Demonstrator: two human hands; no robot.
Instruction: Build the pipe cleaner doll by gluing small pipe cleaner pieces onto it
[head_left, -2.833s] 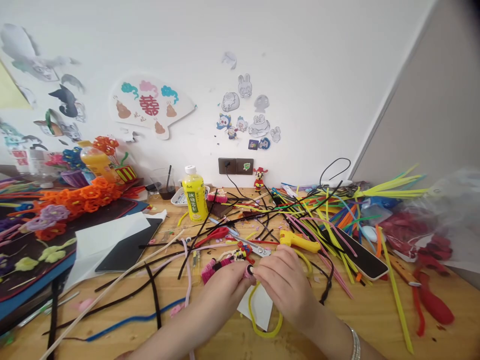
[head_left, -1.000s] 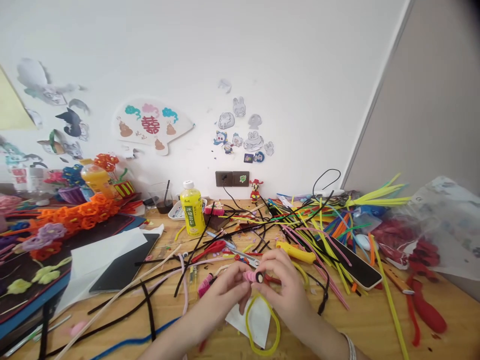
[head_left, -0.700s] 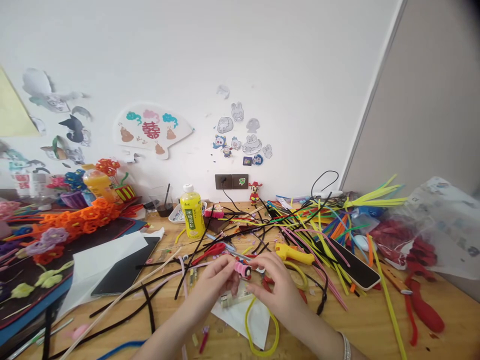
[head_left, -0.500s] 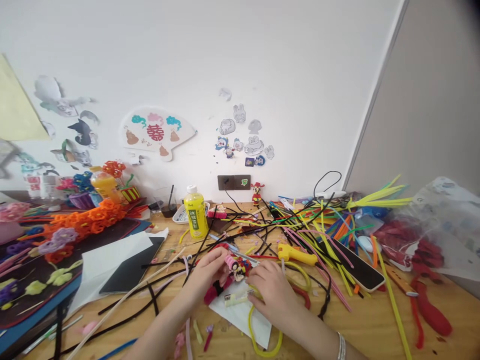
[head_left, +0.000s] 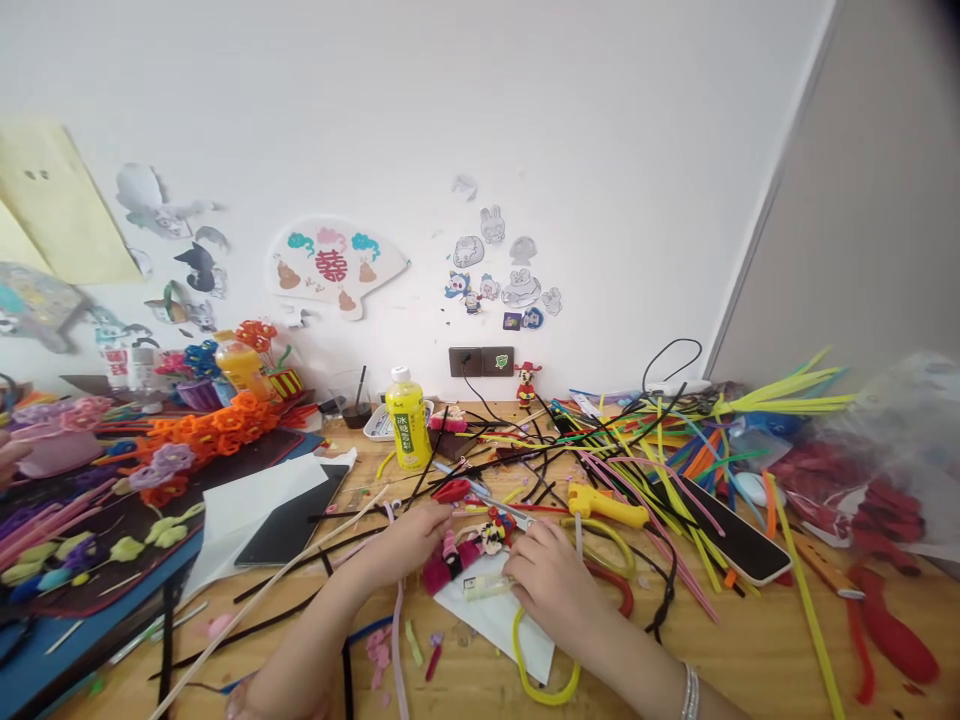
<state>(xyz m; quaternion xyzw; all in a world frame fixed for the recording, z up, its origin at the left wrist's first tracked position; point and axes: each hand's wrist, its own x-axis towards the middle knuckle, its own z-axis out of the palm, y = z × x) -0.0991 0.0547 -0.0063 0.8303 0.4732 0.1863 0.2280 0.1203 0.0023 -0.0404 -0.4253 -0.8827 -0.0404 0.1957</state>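
Note:
My left hand [head_left: 409,540] rests low on the wooden desk [head_left: 750,650], its fingers curled around the top of a pink pipe-cleaner figure [head_left: 452,560] with a small doll head. The figure lies on the edge of a white paper sheet [head_left: 506,625]. My right hand [head_left: 547,582] is palm down over that paper, with its fingers bent onto the end of a pale stick [head_left: 484,586] that lies just below the figure. A yellow pipe-cleaner loop [head_left: 546,680] curls out from under my right wrist.
Red-handled scissors [head_left: 454,490], a yellow glue gun [head_left: 604,508] and a yellow bottle [head_left: 407,432] lie behind the hands. A tangle of coloured pipe cleaners [head_left: 645,440] covers the right. A dark tablet [head_left: 289,520] and a board of pipe-cleaner flowers [head_left: 112,500] fill the left.
Both hands came down from holding the pink figure in the air to the desk. The figure now lies on the paper, and my right hand has shifted onto the pale stick.

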